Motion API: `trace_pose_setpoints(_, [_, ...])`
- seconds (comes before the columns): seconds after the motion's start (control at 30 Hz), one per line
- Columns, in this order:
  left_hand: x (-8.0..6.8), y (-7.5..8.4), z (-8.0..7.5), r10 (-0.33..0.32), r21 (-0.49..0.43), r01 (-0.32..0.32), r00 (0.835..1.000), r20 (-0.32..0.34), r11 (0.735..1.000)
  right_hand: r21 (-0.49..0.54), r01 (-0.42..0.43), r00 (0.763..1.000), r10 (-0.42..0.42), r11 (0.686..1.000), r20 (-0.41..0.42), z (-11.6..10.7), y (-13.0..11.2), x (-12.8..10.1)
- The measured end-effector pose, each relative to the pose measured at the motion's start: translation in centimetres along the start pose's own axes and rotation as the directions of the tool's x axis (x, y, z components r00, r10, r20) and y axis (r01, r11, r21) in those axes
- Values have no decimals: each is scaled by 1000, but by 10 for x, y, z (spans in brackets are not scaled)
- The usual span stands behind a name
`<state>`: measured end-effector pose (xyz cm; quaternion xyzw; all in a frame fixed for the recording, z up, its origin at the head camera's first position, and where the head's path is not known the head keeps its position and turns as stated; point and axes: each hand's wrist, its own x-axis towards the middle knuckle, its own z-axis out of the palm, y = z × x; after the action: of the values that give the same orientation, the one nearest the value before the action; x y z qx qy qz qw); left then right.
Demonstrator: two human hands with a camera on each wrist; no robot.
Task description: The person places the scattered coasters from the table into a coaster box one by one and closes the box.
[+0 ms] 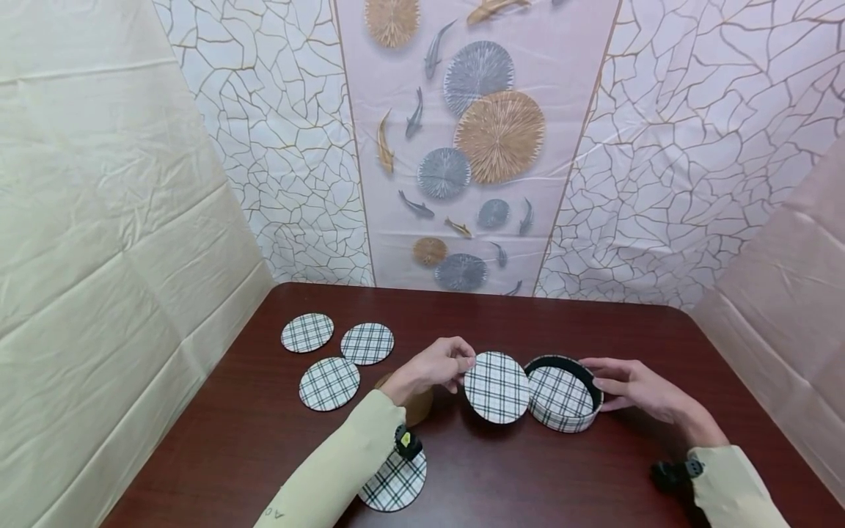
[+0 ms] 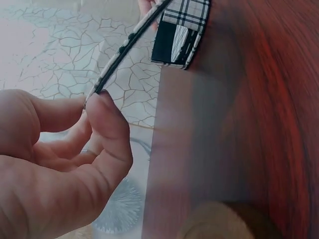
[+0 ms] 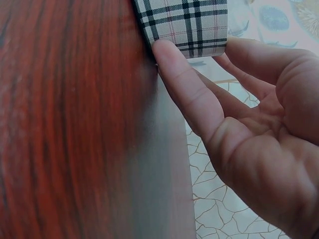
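Note:
A round plaid coaster point(image 1: 496, 389), white with black lines, is pinched at its left edge by my left hand point(image 1: 436, 367). The left wrist view shows this coaster point(image 2: 119, 57) nearly edge-on between thumb and index finger, tilted above the table. Just right of it stands a round plaid coaster holder point(image 1: 561, 422) with a dark inner wall and a plaid face showing inside. My right hand point(image 1: 637, 389) grips the holder's right side. In the right wrist view, the thumb lies along the holder's plaid wall point(image 3: 189, 30). The held coaster's right edge meets the holder's rim in the head view.
Three plaid coasters lie at the table's left: one at the back point(image 1: 307, 333), another beside it point(image 1: 367, 343), a third in front point(image 1: 329, 383). Another coaster point(image 1: 396, 488) is partly under my left forearm. A brown disc point(image 1: 419, 407) sits beneath my left wrist.

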<state>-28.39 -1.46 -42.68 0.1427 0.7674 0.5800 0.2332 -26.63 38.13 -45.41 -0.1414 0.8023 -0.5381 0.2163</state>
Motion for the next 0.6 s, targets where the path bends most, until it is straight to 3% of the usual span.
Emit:
trace_pose_setpoints(0.3, [14, -4, 12, -12, -120, 3, 997, -81, 993, 5, -8, 1000, 8, 1000, -2, 1, 0, 1])
trace_pose_setpoints(0.6, [27, 2, 31, -28, -198, 6, 994, -106, 980, 9, -18, 1000, 18, 1000, -8, 1, 1, 1])
